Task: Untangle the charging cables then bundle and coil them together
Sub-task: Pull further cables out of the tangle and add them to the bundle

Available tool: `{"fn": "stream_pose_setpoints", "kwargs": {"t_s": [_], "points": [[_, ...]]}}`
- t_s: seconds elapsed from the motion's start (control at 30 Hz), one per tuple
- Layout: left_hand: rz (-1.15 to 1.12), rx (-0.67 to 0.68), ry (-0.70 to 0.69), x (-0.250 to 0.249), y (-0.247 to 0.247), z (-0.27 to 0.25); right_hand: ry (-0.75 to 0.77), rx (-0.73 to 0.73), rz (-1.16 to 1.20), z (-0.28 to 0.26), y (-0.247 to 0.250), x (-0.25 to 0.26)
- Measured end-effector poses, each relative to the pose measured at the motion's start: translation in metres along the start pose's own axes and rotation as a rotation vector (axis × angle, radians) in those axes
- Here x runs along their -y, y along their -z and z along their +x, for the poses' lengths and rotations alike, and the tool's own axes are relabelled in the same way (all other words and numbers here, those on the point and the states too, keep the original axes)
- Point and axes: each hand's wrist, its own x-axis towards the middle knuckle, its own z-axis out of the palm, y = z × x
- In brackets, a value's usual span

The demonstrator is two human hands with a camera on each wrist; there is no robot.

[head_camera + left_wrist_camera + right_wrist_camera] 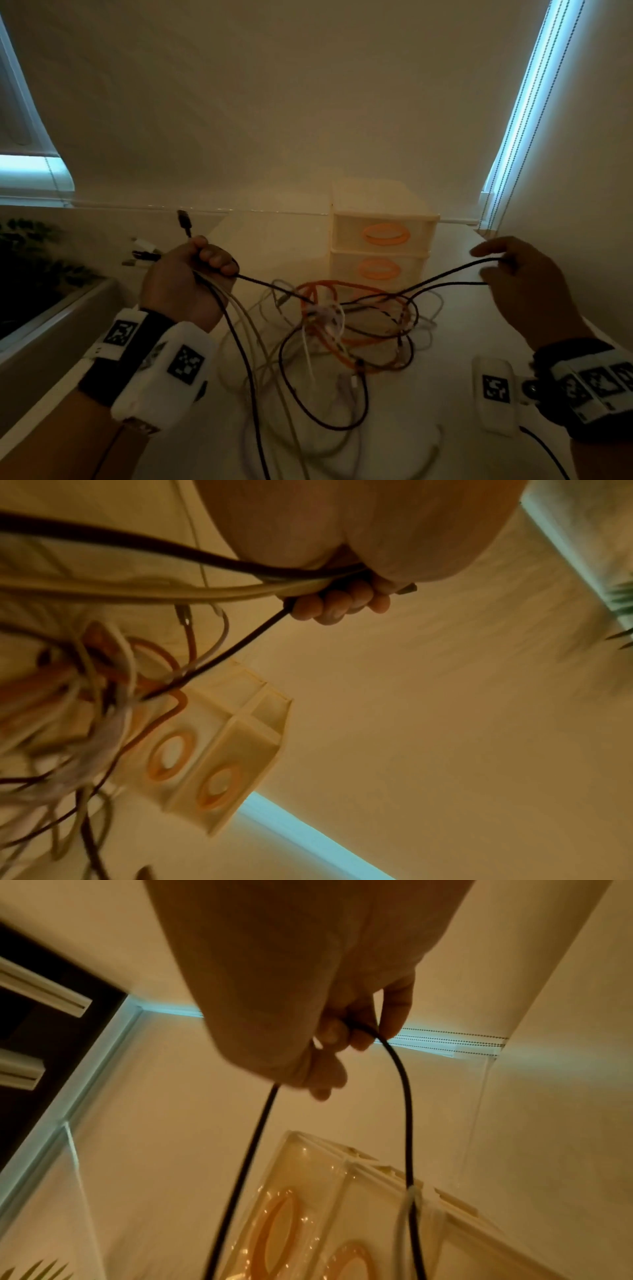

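A tangle of charging cables (342,325) lies on the white table (479,325): black, white, beige and one orange cable (329,287). My left hand (191,277) is raised at the left and grips several cable ends in its fist (339,601); a black USB plug (184,221) sticks up above it. My right hand (513,270) is raised at the right and pinches a loop of black cable (445,274) between thumb and fingers (346,1037). Both strands of the loop run down into the tangle.
A cream two-drawer box with orange handles (383,246) stands behind the tangle. More plugs (144,251) lie at the back left. A dark plant (30,260) sits beyond the table's left edge. Walls and window blinds close the back and right.
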Motion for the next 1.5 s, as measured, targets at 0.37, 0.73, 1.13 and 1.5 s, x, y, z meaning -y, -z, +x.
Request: {"fn": "stream_pose_setpoints", "kwargs": {"t_s": [0.37,0.73,1.13,1.5], "points": [[0.057,0.119,0.123,0.038,-0.015,-0.028,0.350,0.687,-0.246,-0.048,0.031,0.108],[-0.170,0.264,0.160,0.018,-0.034,-0.042,0.345,1.041,-0.558,-0.065,-0.003,0.095],[-0.176,0.381,0.220,0.029,-0.040,-0.053,0.347,0.945,-0.201,-0.053,-0.093,0.108],[-0.276,0.398,0.134,-0.013,-0.032,-0.044,-0.005,0.546,-0.387,-0.007,-0.036,0.035]]}}
